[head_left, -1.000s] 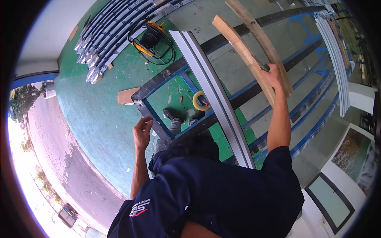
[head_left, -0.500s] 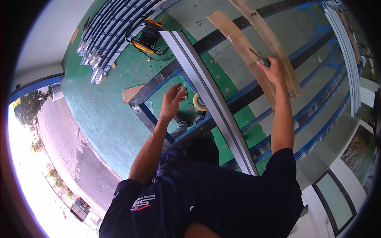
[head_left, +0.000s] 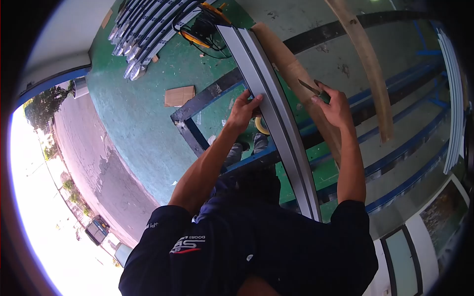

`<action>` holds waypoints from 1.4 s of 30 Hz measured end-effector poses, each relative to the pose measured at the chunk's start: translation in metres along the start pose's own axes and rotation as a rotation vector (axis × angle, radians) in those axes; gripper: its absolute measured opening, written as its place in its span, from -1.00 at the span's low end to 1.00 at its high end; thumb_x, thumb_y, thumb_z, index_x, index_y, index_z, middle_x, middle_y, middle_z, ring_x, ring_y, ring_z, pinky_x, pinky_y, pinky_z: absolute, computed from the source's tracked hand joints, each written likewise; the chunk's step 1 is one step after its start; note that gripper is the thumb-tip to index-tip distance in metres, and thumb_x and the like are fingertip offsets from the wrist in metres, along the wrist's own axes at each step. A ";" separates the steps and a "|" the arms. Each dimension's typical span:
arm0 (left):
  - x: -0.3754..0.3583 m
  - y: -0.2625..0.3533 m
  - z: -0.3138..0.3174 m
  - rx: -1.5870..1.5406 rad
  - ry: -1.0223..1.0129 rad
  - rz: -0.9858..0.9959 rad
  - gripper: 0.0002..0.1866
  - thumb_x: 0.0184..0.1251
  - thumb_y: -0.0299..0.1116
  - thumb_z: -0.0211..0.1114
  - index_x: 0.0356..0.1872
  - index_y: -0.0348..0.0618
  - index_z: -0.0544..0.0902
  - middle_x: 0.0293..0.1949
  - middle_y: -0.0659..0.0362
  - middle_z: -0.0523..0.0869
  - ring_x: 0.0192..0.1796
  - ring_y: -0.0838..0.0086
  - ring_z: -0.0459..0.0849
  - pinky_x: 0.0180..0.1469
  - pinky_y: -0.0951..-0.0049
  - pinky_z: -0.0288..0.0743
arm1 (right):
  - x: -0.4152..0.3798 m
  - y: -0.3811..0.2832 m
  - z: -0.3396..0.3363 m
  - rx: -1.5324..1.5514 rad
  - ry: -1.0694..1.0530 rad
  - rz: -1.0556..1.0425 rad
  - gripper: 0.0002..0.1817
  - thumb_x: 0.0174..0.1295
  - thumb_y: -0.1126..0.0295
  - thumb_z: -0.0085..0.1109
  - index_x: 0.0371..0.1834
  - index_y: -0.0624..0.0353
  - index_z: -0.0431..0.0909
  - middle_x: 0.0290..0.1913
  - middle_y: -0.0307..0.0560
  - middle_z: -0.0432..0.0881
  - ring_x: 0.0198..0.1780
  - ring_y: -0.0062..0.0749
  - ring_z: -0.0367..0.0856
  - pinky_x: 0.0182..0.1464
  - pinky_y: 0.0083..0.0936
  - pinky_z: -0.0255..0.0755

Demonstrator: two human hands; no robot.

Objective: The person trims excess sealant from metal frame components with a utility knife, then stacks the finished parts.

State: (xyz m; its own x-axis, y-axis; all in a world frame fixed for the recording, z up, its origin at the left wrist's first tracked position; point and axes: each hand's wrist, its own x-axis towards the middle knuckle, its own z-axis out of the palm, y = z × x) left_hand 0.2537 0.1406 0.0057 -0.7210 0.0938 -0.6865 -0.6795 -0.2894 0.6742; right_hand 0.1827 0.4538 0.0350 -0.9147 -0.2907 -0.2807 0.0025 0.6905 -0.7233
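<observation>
A long grey metal profile with dark grooves lies slantwise across the blue and black rack. My left hand is closed on its left edge, thumb on the near side and some fingertips hidden. In my right hand is a knife with a green handle, its blade pointing up and left. That hand is above a brown wooden board lying close along the profile's right side. Below my left hand, a roll of yellow tape shows partly behind the profile.
Another wooden board lies across the rack farther right. A black and yellow cable reel and several wrapped profiles are on the green floor. Cardboard lies beside the rack. Long pale bars stand at far right.
My left hand has gone from hanging free to gripping the profile's edge. My right hand, still with the knife, has come nearer the profile. The two boards are now farther apart.
</observation>
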 end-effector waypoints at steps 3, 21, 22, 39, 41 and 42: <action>-0.007 0.004 -0.002 -0.043 -0.030 0.041 -0.60 0.62 -0.27 0.30 0.34 -0.20 0.52 0.07 0.11 0.78 0.04 0.37 0.81 0.07 0.26 0.75 | 0.005 -0.013 0.000 -0.050 -0.105 0.073 -0.42 0.32 0.11 0.43 0.32 0.18 0.65 0.01 0.27 0.78 0.06 0.22 0.74 0.07 -0.17 0.59; -0.008 -0.022 0.013 0.122 0.114 0.103 -0.66 0.60 -0.25 0.30 0.10 -0.39 0.61 -0.29 0.08 0.81 -0.34 0.45 0.77 -0.31 0.39 0.60 | -0.015 -0.016 0.057 0.220 -0.083 0.077 -0.46 0.36 0.10 0.42 0.23 0.32 0.69 -0.18 0.25 0.81 -0.20 -0.04 0.79 -0.03 -0.25 0.58; -0.011 -0.018 0.020 0.092 0.137 0.143 -0.60 0.54 -0.21 0.35 0.01 -0.46 0.61 -0.37 0.00 0.80 -0.41 0.38 0.74 -0.33 0.32 0.60 | -0.016 -0.013 0.060 0.234 -0.054 0.052 -0.45 0.36 0.10 0.43 0.23 0.33 0.68 -0.16 0.24 0.82 -0.20 -0.09 0.80 -0.03 -0.26 0.58; 0.035 0.080 0.018 1.363 0.247 0.895 0.07 0.33 0.13 0.46 0.63 -0.36 0.17 0.66 -0.31 0.08 0.72 -0.09 0.05 0.70 -0.09 -0.04 | -0.013 -0.020 0.058 0.420 -0.041 0.289 -0.59 0.27 0.14 0.52 -0.15 0.34 0.75 -0.53 -0.28 0.54 -0.42 -0.58 0.38 -0.31 -0.48 0.33; 0.039 0.079 0.021 1.435 0.276 0.831 0.11 0.31 0.21 0.45 0.64 -0.36 0.15 0.62 -0.26 0.22 0.70 0.00 0.14 0.70 -0.04 0.00 | -0.012 -0.013 0.061 0.419 -0.030 0.242 -0.59 0.27 0.13 0.52 -0.17 0.34 0.75 -0.55 -0.30 0.50 -0.44 -0.59 0.36 -0.32 -0.48 0.31; 0.038 0.081 0.024 1.464 0.287 0.789 0.14 0.30 0.24 0.45 0.64 -0.36 0.14 0.61 -0.24 0.26 0.70 0.02 0.16 0.70 -0.05 0.00 | -0.010 -0.012 0.063 0.452 -0.032 0.231 -0.59 0.28 0.13 0.52 -0.17 0.34 0.74 -0.55 -0.30 0.49 -0.44 -0.59 0.36 -0.33 -0.48 0.31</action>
State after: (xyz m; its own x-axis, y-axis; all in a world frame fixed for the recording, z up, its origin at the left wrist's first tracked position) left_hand 0.1682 0.1437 0.0406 -0.9877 0.1566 0.0044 0.1448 0.9014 0.4080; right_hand 0.2176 0.4071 0.0072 -0.8568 -0.1894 -0.4796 0.3842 0.3858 -0.8388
